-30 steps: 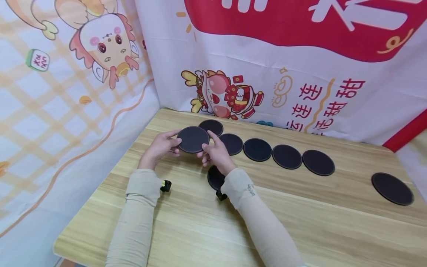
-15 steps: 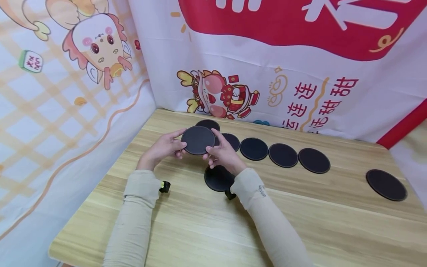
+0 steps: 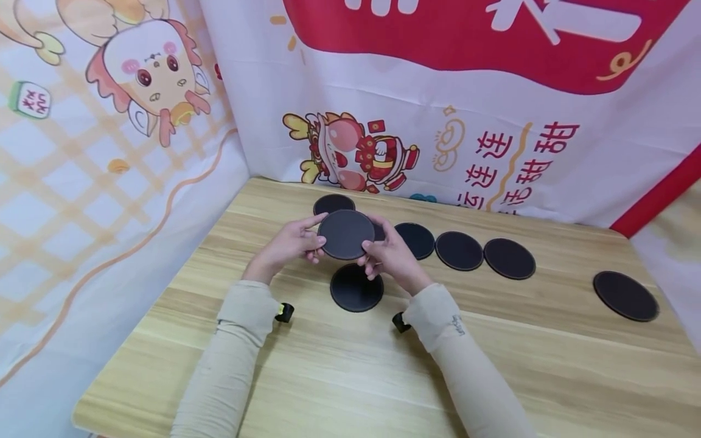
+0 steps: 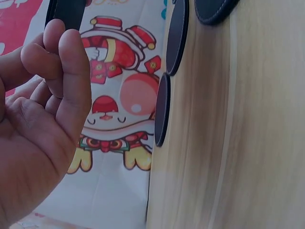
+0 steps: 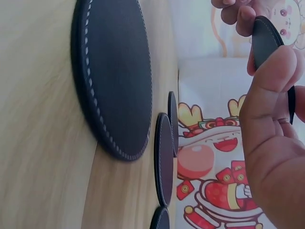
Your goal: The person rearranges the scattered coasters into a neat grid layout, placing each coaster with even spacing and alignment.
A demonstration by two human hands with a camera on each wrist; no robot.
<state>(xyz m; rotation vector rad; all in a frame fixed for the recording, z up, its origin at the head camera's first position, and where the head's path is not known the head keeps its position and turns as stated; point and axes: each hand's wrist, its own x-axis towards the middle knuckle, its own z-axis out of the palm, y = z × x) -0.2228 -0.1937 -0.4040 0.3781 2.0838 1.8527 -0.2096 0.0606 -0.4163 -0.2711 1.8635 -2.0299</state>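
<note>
Between both hands, raised over the table, is a round black coaster [image 3: 346, 235] with a stitched rim. My left hand [image 3: 290, 246] pinches its left edge between thumb and fingers. On the opposite edge my right hand [image 3: 395, 255] pinches it the same way. In the right wrist view the held coaster [image 5: 267, 42] appears nearly edge-on, with fingers of both hands on it. Only a corner of the held coaster [image 4: 69, 13] shows in the left wrist view, above the left fingertips. Just below the hands another black coaster [image 3: 356, 288] lies flat on the table.
Along the back of the wooden table [image 3: 328, 377] runs a row of coasters, from the back-left coaster [image 3: 333, 204] to one [image 3: 509, 258] right of the middle. One in that row is partly hidden behind the right hand. A separate coaster [image 3: 626, 295] lies far right. A printed cloth [image 3: 416, 91] hangs behind.
Both hands have shifted to the right with the held coaster, which stays raised. The coaster beneath, partly covered by the right arm before, now shows whole. The head view has also shifted slightly.
</note>
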